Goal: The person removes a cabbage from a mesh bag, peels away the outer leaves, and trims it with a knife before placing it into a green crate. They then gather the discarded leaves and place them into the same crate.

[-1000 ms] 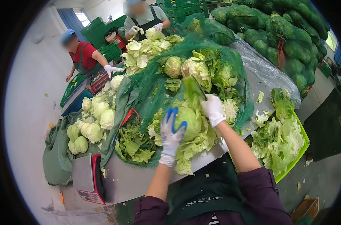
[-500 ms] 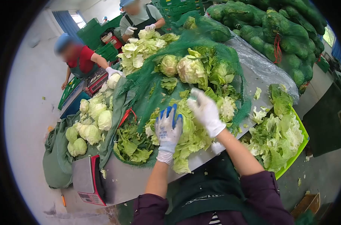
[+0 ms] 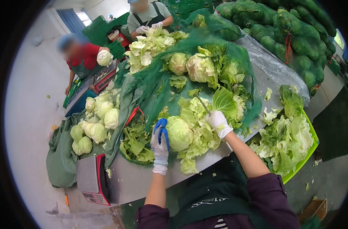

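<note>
A trimmed pale-green cabbage (image 3: 179,133) sits in front of me on a heap of loose leaves (image 3: 198,147). My left hand (image 3: 159,143), in a white glove with blue-coated fingers, is pressed against the cabbage's left side. In my white-gloved right hand (image 3: 218,121) is a thin, dark knife (image 3: 203,104), its blade pointing up and away to the left. A broad green leaf (image 3: 224,103) stands just behind that hand. Farther back, several untrimmed cabbages (image 3: 200,68) lie on an opened green net bag (image 3: 151,86).
At right, a lime-green crate (image 3: 313,139) holds discarded leaves. A red-edged scale (image 3: 90,175) stands at the table's left corner near piled trimmed cabbages (image 3: 95,131). Filled net bags (image 3: 296,42) rise behind. Two co-workers stand opposite; the one in red (image 3: 84,59) holds a cabbage.
A trimmed cabbage now shows beside my left hand, which has moved left and turned on edge. My right hand has lowered slightly. The co-worker in red has lifted a cabbage.
</note>
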The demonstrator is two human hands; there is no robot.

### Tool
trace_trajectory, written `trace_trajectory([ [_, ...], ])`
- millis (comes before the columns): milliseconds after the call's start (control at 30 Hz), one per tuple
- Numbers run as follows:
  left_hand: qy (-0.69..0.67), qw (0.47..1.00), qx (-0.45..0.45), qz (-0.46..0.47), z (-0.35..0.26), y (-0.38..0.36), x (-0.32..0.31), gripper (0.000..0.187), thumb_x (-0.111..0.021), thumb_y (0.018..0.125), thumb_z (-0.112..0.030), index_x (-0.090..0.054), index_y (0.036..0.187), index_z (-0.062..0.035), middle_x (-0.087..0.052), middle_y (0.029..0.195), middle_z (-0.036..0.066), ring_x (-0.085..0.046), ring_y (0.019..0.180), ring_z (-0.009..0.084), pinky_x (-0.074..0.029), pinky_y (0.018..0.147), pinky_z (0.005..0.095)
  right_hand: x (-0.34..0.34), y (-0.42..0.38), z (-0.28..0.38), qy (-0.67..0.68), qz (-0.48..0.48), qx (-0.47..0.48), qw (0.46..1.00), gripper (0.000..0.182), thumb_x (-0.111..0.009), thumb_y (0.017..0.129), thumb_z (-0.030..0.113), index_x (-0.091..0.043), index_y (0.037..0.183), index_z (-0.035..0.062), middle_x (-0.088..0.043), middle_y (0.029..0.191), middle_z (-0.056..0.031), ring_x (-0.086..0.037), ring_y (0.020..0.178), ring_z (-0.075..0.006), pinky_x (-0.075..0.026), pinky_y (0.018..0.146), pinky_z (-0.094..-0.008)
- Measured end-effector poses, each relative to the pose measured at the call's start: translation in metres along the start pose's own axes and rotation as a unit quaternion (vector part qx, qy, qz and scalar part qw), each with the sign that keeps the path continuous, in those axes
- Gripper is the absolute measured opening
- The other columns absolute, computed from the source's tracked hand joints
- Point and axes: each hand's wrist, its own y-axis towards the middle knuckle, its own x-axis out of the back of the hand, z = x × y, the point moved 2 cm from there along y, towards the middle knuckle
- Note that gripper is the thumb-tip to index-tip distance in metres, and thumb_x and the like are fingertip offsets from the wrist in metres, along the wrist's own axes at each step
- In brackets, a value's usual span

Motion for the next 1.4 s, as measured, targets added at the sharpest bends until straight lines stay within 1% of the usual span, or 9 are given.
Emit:
trace_trajectory([
  [100,-0.033,0.996,0.061,0.054,-0.011,-0.001,0.018,0.041,-0.064,0.085,-0.020,-0.056,0.119,0.0014,-0.055,0.125,0.017,-0.052,0.115,0.0311,-0.038,0.101,0.0379,0.020,0.001,0.017,0.022,0.016,-0.088,0.996,0.032,-0.062,0.080,0.025,-0.064,0.098,-0.0015,-0.065,0.091,-0.0258,-0.064,0.080,-0.0394,-0.052,0.073,-0.0440],
  [233,0.074,0.992,-0.016,0.097,-0.034,-0.010,0.007,0.066,-0.075,0.072,-0.017,-0.049,0.130,-0.0011,-0.049,0.132,0.016,-0.044,0.122,0.0308,-0.035,0.105,0.0378,0.061,-0.017,0.061,0.123,-0.276,0.235,0.924,0.050,-0.058,0.087,0.016,-0.041,0.131,-0.0016,-0.060,0.106,-0.0245,-0.062,0.081,-0.0395,-0.051,0.072,-0.0440],
  [333,-0.023,0.995,0.047,0.084,-0.019,-0.006,0.006,0.066,-0.075,0.071,-0.016,-0.049,0.130,-0.0015,-0.049,0.131,0.016,-0.045,0.122,0.0304,-0.035,0.105,0.0373,0.078,-0.068,0.103,0.144,-0.151,0.286,0.935,0.049,-0.055,0.088,0.015,-0.040,0.131,-0.0031,-0.062,0.089,-0.0201,-0.063,0.074,-0.0380,-0.052,0.066,-0.0434],
  [400,-0.112,0.986,0.104,0.068,-0.013,-0.003,0.005,0.066,-0.075,0.071,-0.015,-0.049,0.130,-0.0016,-0.050,0.130,0.016,-0.045,0.121,0.0303,-0.036,0.104,0.0371,0.041,-0.098,0.099,-0.027,0.017,0.125,0.992,0.048,-0.055,0.088,0.016,-0.042,0.129,-0.0051,-0.062,0.077,-0.0172,-0.064,0.065,-0.0343,-0.052,0.057,-0.0417],
  [733,0.182,0.980,0.020,0.077,-0.039,0.007,-0.015,0.059,-0.075,0.072,-0.023,-0.056,0.125,-0.0050,-0.055,0.123,0.016,-0.050,0.115,0.0329,-0.039,0.098,0.0387,-0.044,-0.109,0.049,-0.035,0.031,0.076,0.996,0.008,-0.052,0.081,0.003,-0.053,0.088,-0.0001,-0.062,0.069,-0.0207,-0.064,0.062,-0.0352,-0.051,0.055,-0.0438],
  [1000,-0.117,0.939,0.227,0.229,0.027,0.068,-0.021,0.052,-0.066,0.083,-0.042,-0.061,0.117,-0.0039,-0.062,0.114,0.017,-0.060,0.102,0.0288,-0.045,0.090,0.0355,-0.035,-0.047,0.075,-0.108,0.131,0.109,0.979,0.019,-0.062,0.072,-0.001,-0.060,0.090,-0.0074,-0.066,0.079,-0.0243,-0.067,0.079,-0.0356,-0.055,0.067,-0.0385],
  [1133,0.324,0.944,0.013,0.068,-0.053,0.013,-0.043,0.063,-0.073,0.073,-0.046,-0.059,0.121,-0.0065,-0.058,0.115,0.025,-0.055,0.107,0.0374,-0.043,0.093,0.0442,-0.019,-0.061,0.063,-0.161,0.264,0.142,0.940,0.022,-0.067,0.066,-0.002,-0.066,0.088,-0.0049,-0.066,0.086,-0.0253,-0.067,0.081,-0.0370,-0.055,0.068,-0.0384],
  [1233,0.323,0.946,-0.013,0.039,-0.053,0.001,-0.038,0.058,-0.073,0.076,-0.040,-0.059,0.120,-0.0043,-0.058,0.116,0.024,-0.055,0.109,0.0363,-0.043,0.093,0.0422,-0.050,-0.069,0.041,-0.070,0.122,0.013,0.990,0.020,-0.069,0.063,0.000,-0.067,0.082,-0.0047,-0.066,0.084,-0.0253,-0.067,0.082,-0.0353,-0.055,0.069,-0.0386],
  [1400,0.218,0.975,0.012,0.043,-0.042,0.006,-0.028,0.046,-0.069,0.081,-0.024,-0.058,0.119,-0.0008,-0.058,0.118,0.020,-0.054,0.108,0.0352,-0.042,0.094,0.0392,-0.035,-0.044,0.059,-0.125,0.233,0.125,0.956,0.012,-0.058,0.073,0.002,-0.069,0.075,-0.0022,-0.067,0.086,-0.0233,-0.067,0.083,-0.0335,-0.054,0.069,-0.0376],
])
